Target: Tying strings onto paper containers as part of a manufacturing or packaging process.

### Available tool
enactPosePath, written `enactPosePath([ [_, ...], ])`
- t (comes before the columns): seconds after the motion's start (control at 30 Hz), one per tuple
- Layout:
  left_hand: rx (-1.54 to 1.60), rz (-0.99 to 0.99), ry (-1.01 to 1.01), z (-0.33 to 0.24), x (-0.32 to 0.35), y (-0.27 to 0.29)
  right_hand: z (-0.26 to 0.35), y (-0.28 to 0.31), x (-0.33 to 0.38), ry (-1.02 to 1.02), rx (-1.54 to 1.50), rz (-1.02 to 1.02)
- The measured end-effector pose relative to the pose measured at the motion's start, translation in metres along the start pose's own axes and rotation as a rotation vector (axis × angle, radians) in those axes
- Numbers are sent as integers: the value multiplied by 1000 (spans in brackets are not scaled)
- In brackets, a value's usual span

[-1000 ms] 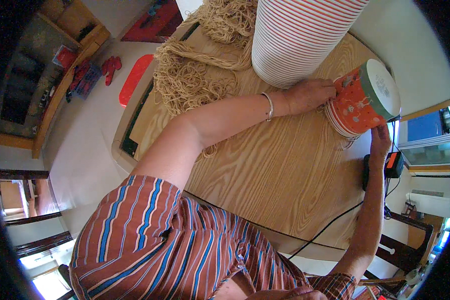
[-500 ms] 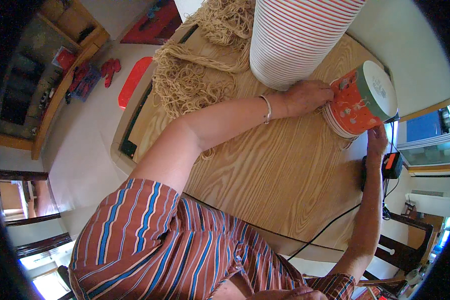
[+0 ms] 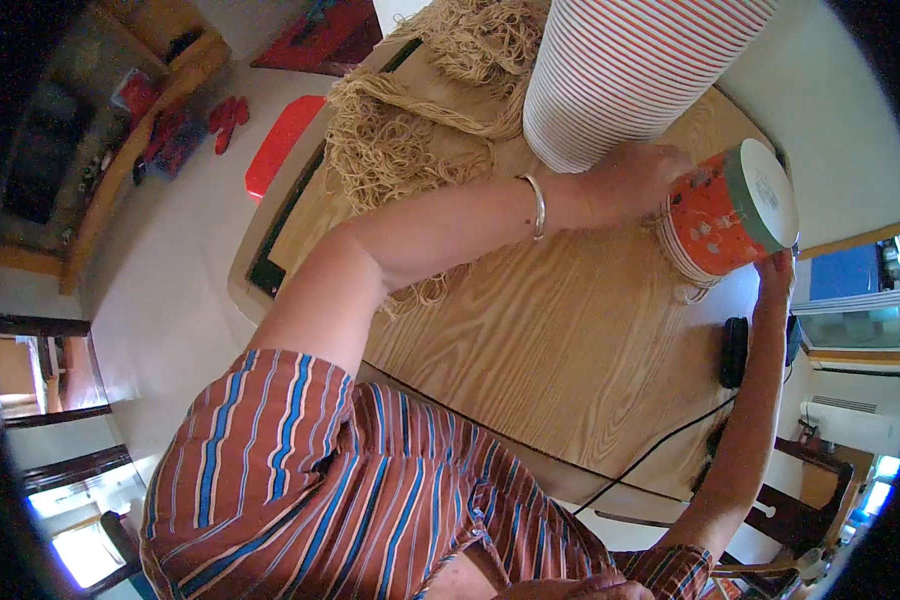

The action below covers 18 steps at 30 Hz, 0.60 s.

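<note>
An orange-red printed paper bucket (image 3: 710, 222) with a green band is held tilted at the table's right side, its pale base facing up and right. Layered white rims show at its lower left end. My right hand (image 3: 776, 266) grips the bucket from the right and below, its fingers partly hidden behind it. My left hand (image 3: 632, 187), with a bangle at the wrist, is closed at the bucket's left side; what its curled fingers pinch is hidden. Just beyond that hand stands a tall stack of nested white ribbed buckets (image 3: 625, 75).
Loose tan cord (image 3: 390, 150) lies in tangled heaps on the far left of the wood-grain table (image 3: 530, 340). Near the right edge are a black device (image 3: 734, 352) and a black cable (image 3: 660, 443). A red stool (image 3: 282, 147) stands beyond the table's left edge.
The view has shifted slightly, so the table and stack sit further right. Both hands stay at the tilted bucket, and the left hand's fingers have curled in more.
</note>
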<state>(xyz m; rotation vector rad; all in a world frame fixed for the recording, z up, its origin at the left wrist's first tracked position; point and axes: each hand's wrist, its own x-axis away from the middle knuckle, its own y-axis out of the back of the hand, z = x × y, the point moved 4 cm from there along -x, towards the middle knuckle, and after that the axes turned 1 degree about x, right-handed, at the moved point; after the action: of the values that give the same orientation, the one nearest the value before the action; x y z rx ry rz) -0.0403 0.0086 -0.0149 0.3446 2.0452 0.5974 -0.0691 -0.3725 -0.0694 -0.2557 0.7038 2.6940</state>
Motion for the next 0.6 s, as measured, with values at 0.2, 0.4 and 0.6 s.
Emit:
enactPosePath([
  [0.2,146,-95,-25,-42,-7,81,61,-42,9,-119,-60,125],
  [0.4,-11,-243,-263,-76,-29,162,46,-20,8,-19,22,139],
  [0.6,-228,-552,-414,-89,-90,230,49,17,6,100,-167,-206],
])
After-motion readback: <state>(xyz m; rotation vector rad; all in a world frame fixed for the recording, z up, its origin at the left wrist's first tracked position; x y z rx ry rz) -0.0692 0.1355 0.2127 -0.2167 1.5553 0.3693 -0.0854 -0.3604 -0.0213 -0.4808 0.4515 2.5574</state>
